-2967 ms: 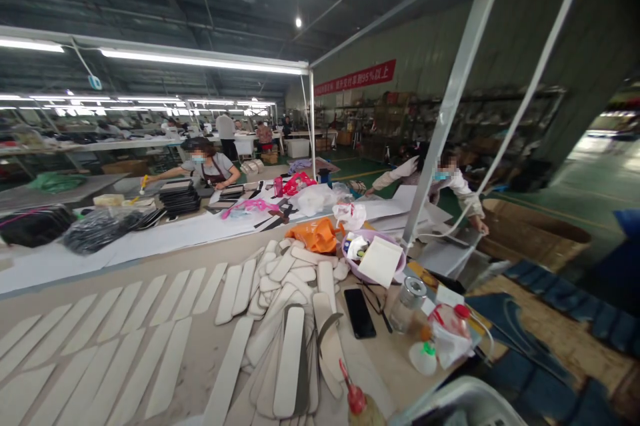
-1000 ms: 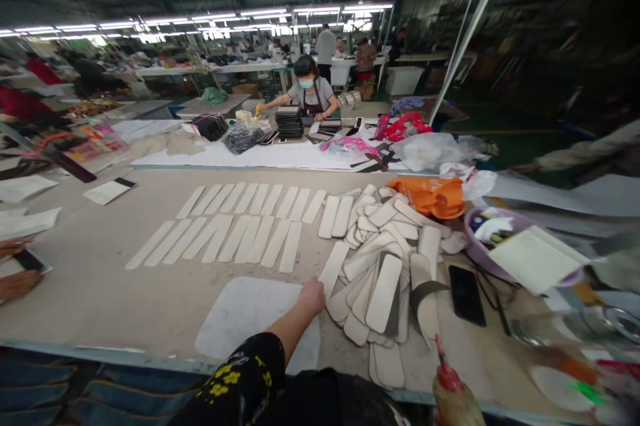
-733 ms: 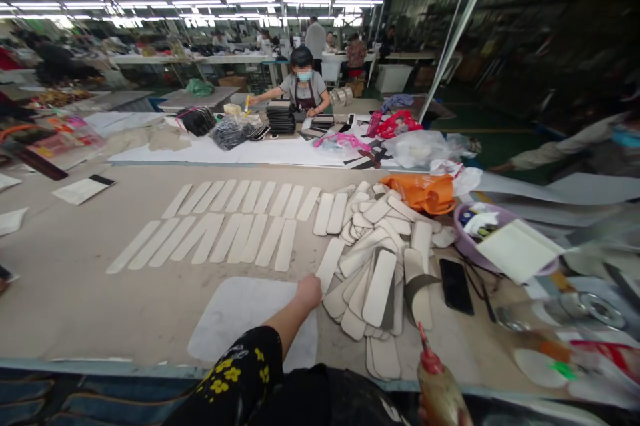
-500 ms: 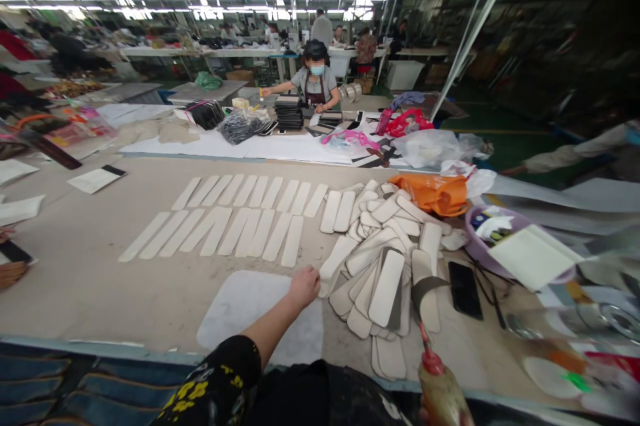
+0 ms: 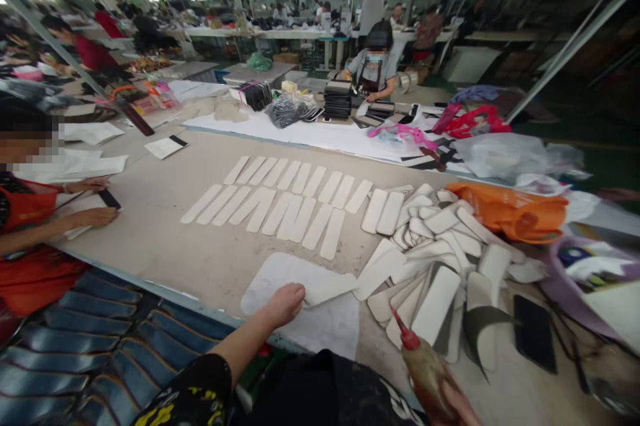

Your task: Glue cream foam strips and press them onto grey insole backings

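My left hand [image 5: 286,305] pinches the end of a white strip [image 5: 330,289], which stretches rightward over a white rounded sheet [image 5: 320,329] at the table's front. In my right hand [image 5: 455,403] is a squeeze bottle [image 5: 425,373] of brownish content, its red nozzle tilted up and to the left. The nozzle tip is in front of a heap of pale rounded pieces [image 5: 435,306], some with dark grey sides. Further back, several white strips [image 5: 295,216] lie flat in two slanted rows.
Right of the heap are a black phone [image 5: 534,333], an orange bag [image 5: 510,213] and a purple basin [image 5: 555,266]. At left, a co-worker's hands [image 5: 95,216] handle a white piece with a black band. Another person sits across the table [image 5: 165,206]. Dark blue curved pieces [image 5: 65,339] lie below its front edge.
The view has swung left, bringing the left co-worker into sight. My left hand has drawn a white strip away from the heap. My right hand has raised the bottle, nozzle now pointing left.
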Demonstrator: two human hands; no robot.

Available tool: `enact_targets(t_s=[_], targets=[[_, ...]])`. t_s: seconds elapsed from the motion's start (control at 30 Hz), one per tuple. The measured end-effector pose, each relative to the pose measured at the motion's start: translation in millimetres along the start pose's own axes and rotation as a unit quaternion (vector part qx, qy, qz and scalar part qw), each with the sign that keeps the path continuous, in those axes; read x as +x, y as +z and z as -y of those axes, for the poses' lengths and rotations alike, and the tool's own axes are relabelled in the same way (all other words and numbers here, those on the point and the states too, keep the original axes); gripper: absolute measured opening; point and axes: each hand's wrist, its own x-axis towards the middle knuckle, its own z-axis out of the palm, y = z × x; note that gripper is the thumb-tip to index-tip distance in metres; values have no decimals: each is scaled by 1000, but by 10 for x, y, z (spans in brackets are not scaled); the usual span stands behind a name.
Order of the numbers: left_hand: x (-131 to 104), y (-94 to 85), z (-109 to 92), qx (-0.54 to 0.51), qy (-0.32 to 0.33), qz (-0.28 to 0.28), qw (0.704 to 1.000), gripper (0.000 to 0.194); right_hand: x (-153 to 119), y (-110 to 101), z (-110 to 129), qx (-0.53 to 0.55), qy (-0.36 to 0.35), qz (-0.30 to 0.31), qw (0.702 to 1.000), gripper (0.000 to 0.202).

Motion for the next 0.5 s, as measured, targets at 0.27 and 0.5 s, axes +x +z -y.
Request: enact_targets(t_s=[0.27,0.5], targets=[[-176,97,554,-43,-35,-45,997,25,-38,966,-102,-18,25,48,998,55],[-214,300,730,-77,-73,-100,989,41,84,1378,-296,-84,29,77,993,59]])
